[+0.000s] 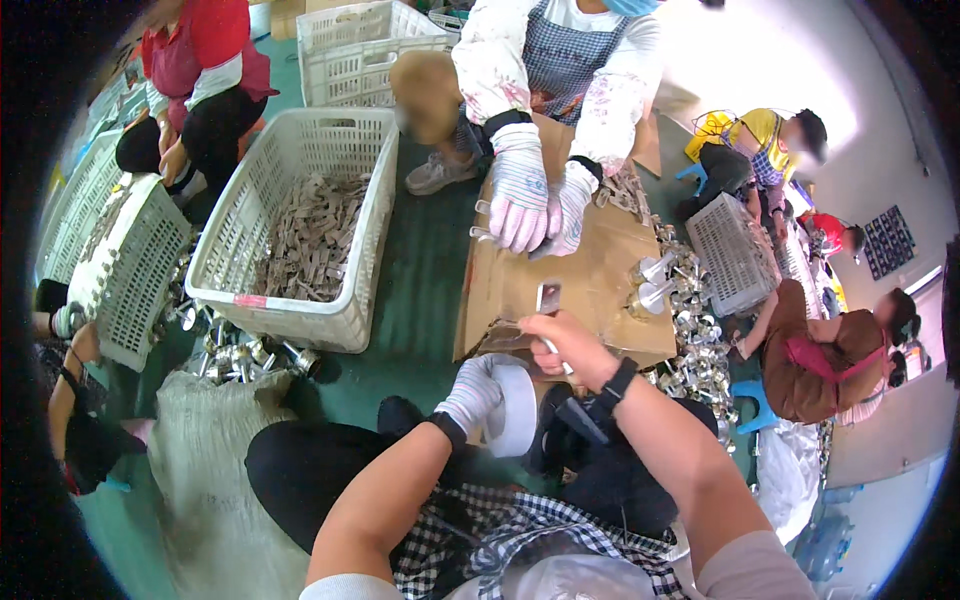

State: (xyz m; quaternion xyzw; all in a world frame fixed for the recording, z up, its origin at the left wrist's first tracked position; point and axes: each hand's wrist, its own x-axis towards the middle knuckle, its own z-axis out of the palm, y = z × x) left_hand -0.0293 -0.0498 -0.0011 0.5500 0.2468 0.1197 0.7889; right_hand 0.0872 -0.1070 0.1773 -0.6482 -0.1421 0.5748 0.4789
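Note:
My left hand [470, 398], in a pale striped glove, is closed on the side of a wide white ring-shaped piece [517, 415], held upright above my lap. My right hand [572, 345], bare with a dark wristband, is wrapped round a slim tool [548, 298] with a flat shiny metal end sticking up and a pale end showing below the fist. Both hands are over the near edge of a brown cardboard sheet [600, 330]. Across it, a co-worker's striped gloved hands [520, 190] are together near small metal clips [481, 222].
Left, a white plastic crate [290, 315] holds many flat metal pieces. A pale woven sack [215, 450] and shiny metal fittings [245, 350] are near it. More fittings [700, 375] pile right of the cardboard, by a grey crate [735, 265]. Several people sit around.

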